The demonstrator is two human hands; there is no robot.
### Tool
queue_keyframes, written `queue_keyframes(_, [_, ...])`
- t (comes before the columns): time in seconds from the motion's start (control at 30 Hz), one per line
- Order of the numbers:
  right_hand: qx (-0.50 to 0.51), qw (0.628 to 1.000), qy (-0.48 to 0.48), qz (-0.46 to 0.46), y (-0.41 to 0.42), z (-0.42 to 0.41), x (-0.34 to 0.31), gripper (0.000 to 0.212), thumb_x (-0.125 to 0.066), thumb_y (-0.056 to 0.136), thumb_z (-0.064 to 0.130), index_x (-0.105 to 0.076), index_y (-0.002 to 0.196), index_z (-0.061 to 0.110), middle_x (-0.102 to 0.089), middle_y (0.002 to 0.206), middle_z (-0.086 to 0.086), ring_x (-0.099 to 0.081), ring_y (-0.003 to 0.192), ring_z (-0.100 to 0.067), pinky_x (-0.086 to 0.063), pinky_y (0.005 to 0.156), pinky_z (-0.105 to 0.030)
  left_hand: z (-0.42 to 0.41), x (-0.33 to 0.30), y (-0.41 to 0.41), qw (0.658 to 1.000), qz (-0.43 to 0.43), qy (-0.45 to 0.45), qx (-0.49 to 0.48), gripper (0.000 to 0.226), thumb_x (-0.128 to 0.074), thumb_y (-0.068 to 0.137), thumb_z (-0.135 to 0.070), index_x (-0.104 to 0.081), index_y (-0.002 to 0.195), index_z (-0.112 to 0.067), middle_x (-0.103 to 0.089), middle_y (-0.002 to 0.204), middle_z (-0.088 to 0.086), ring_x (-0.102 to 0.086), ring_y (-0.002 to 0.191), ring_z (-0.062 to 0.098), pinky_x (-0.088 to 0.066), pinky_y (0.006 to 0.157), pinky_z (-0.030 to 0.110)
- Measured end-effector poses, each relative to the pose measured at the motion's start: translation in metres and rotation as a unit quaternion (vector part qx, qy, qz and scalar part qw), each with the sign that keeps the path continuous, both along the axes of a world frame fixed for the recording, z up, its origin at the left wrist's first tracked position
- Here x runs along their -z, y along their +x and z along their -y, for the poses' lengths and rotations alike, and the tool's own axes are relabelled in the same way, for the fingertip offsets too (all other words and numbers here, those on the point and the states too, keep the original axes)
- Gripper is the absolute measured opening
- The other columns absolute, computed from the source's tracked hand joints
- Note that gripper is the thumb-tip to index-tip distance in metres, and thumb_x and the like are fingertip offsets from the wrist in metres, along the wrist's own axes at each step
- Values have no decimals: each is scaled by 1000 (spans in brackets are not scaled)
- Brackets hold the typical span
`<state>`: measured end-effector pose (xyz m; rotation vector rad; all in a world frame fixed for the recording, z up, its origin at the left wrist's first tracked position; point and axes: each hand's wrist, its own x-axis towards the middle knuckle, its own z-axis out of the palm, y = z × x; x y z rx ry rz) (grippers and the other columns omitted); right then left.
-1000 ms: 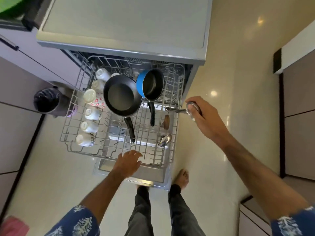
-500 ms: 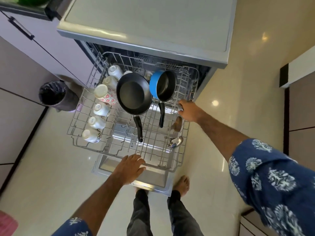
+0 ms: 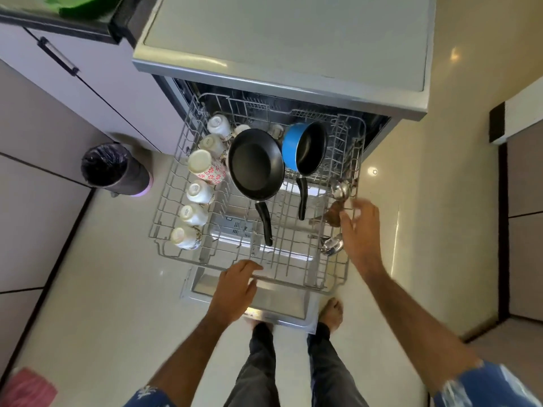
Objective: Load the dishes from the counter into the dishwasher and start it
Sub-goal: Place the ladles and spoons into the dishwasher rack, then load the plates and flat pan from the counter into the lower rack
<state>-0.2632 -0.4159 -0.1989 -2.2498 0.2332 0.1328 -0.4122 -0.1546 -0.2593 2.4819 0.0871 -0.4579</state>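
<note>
The dishwasher's wire rack is pulled out over the open door. In it stand a black frying pan, a blue saucepan and a row of several white cups along the left side. A steel ladle lies at the rack's right side, with a wooden spoon and another steel ladle nearer me. My left hand rests on the rack's front rim. My right hand hovers over the rack's right edge, fingers spread, holding nothing.
The dishwasher's grey top fills the upper view. A lined bin stands on the floor to the left. Cabinet fronts with a handle run along the left. My bare feet are below the door. A pink cloth lies bottom left.
My right hand carried the steel ladle to the rack's right side, set it down there, let go and drew back toward me. My left hand stayed on the rack's front rim.
</note>
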Motion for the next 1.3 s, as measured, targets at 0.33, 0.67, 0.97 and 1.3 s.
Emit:
queue_keyframes(0.33, [336, 783, 382, -358, -157, -133, 54, 39, -66, 93, 33, -50, 123, 13, -59, 119, -16, -63, 108, -37, -55, 91, -44, -42, 14, 8, 654, -27, -299, -694, 85, -81, 82, -13, -27, 147, -23, -29, 152, 8, -45, 129, 32, -50, 101, 54])
queue_keyframes(0.67, [436, 634, 560, -307, -133, -170, 107, 48, -54, 98, 40, -40, 143, 27, -64, 127, -22, -66, 111, -40, -50, 97, -52, -55, 49, 46, 486, -22, -449, -750, 66, -51, 99, -52, -20, 154, -34, -37, 153, 2, -50, 124, 29, -43, 103, 64])
queue_keyframes(0.97, [408, 652, 578, -271, -65, -164, 108, 55, -57, 92, 50, -43, 137, 22, -66, 121, -27, -66, 109, -41, -45, 105, -53, -58, 49, 101, 486, -22, -507, -711, 64, -43, 99, -60, -20, 154, -38, -29, 158, 0, -46, 133, 33, -40, 103, 69])
queue_keyframes(1.3, [374, 641, 628, -235, 60, -160, 120, 77, -52, 91, 62, -20, 151, 27, -52, 132, -28, -65, 109, -43, -47, 102, -56, -66, 66, 226, 528, -20, -579, -620, 77, -38, 92, -74, -17, 157, -37, -28, 161, 9, -38, 139, 37, -35, 105, 69])
